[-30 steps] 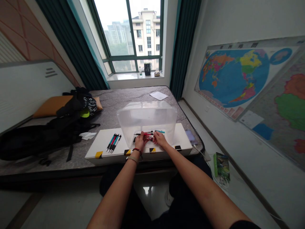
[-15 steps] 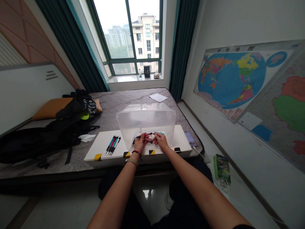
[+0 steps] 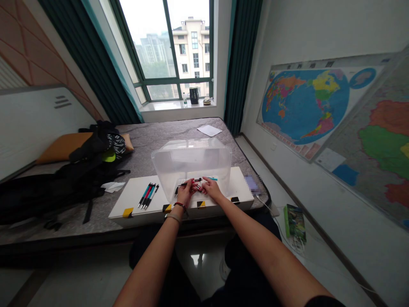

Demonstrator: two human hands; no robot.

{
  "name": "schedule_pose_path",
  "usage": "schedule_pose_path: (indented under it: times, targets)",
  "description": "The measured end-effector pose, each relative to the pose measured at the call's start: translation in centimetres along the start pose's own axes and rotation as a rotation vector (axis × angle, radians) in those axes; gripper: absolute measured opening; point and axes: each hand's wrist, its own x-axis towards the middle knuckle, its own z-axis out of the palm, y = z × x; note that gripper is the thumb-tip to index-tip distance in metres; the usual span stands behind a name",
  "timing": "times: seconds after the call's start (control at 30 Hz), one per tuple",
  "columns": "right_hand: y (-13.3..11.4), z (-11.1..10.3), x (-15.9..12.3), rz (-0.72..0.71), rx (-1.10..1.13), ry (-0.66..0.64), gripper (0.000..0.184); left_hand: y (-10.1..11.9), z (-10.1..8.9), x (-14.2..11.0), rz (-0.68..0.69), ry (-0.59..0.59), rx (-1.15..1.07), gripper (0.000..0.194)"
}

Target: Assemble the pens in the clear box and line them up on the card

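Observation:
My left hand (image 3: pixel 185 194) is closed on a red and black pen (image 3: pixel 197 179), held nearly level inside the mouth of a clear plastic bin (image 3: pixel 191 161) lying on its side. My right hand (image 3: pixel 211 188) is close by at the pen's right end, its fingers drawn together; what they hold is too small to make out. Small red and dark pieces show between the two hands. Behind the right fingers is a teal pen part (image 3: pixel 212 178). Several assembled pens (image 3: pixel 148 196) in black, red, teal and white lie side by side to the left.
A white box (image 3: pixel 128 197) with yellow and black tape bears the bin and the pens. It stands on a grey mattress (image 3: pixel 140 140). Left of it lie a white tissue (image 3: pixel 113 186) and a black bag (image 3: pixel 64 187). A blurred-out item (image 3: pixel 252 184) with a cable is at right.
The whole view has shifted slightly as the head turned right. Both hands stay at the bin's mouth, and the pen remains in my left hand with only small finger movement.

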Motion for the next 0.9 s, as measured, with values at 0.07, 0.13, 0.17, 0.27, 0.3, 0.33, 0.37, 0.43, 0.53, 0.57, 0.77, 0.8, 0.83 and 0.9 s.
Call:
schedule_pose_path:
  times: [0.07, 0.13, 0.17, 0.27, 0.3, 0.33, 0.37, 0.43, 0.53, 0.57, 0.77, 0.8, 0.83, 0.9]
  targets:
    - [0.0, 0.0, 0.1, -0.006, 0.015, 0.071, 0.049, 0.2, 0.3, -0.3, 0.019, -0.035, 0.053, 0.047]
    - [0.0, 0.0, 0.1, -0.014, 0.028, 0.089, 0.044, 0.6, 0.6, -0.8, 0.028, -0.073, 0.101, 0.047]
    - [0.0, 0.0, 0.2, -0.015, 0.037, 0.081, 0.04, 0.9, 0.8, -1.0, 0.021, -0.092, 0.126, 0.047]
    - [0.0, -0.2, 0.4, -0.003, 0.079, 0.072, 0.036, 2.3, 1.4, -1.9, -0.008, -0.155, 0.229, 0.049]
    - [0.0, -0.3, 0.5, 0.008, 0.097, 0.081, 0.036, 2.9, 1.6, -2.2, -0.017, -0.19, 0.272, 0.05]
    - [-0.1, -0.3, 0.6, 0.021, 0.113, 0.09, 0.036, 3.5, 1.8, -2.6, -0.025, -0.235, 0.314, 0.051]
    - [-0.1, -0.4, 0.6, 0.031, 0.128, 0.1, 0.035, 4.1, 1.9, -3.0, -0.037, -0.29, 0.35, 0.052]
    - [-0.3, -0.5, 0.6, 0.04, 0.149, 0.107, 0.034, 5.3, 2.1, -4.0, -0.067, -0.406, 0.403, 0.057]
    - [-0.5, -0.5, 0.5, 0.04, 0.152, 0.09, 0.033, 6.6, 1.8, -6.2, -0.082, -0.49, 0.446, 0.057]
    - [-0.5, -0.5, 0.4, 0.04, 0.147, 0.087, 0.032, 6.9, 1.6, -7.2, -0.072, -0.475, 0.453, 0.054]
    - [-0.5, -0.6, 0.3, 0.032, 0.141, 0.073, 0.025, 8.3, -2.6, -13.2, 0.005, -0.298, 0.663, 0.028]
    - [-0.5, -0.6, 0.3, 0.036, 0.14, 0.069, 0.024, 8.8, -3.6, -13.9, 0.034, -0.266, 0.734, 0.025]
    - [-0.5, -0.6, 0.3, 0.041, 0.137, 0.067, 0.023, 9.4, -4.7, -14.5, 0.06, -0.231, 0.797, 0.022]
    - [-0.5, -0.6, 0.3, 0.046, 0.13, 0.066, 0.021, 10.8, -6.9, -14.8, 0.131, -0.136, 0.891, 0.019]
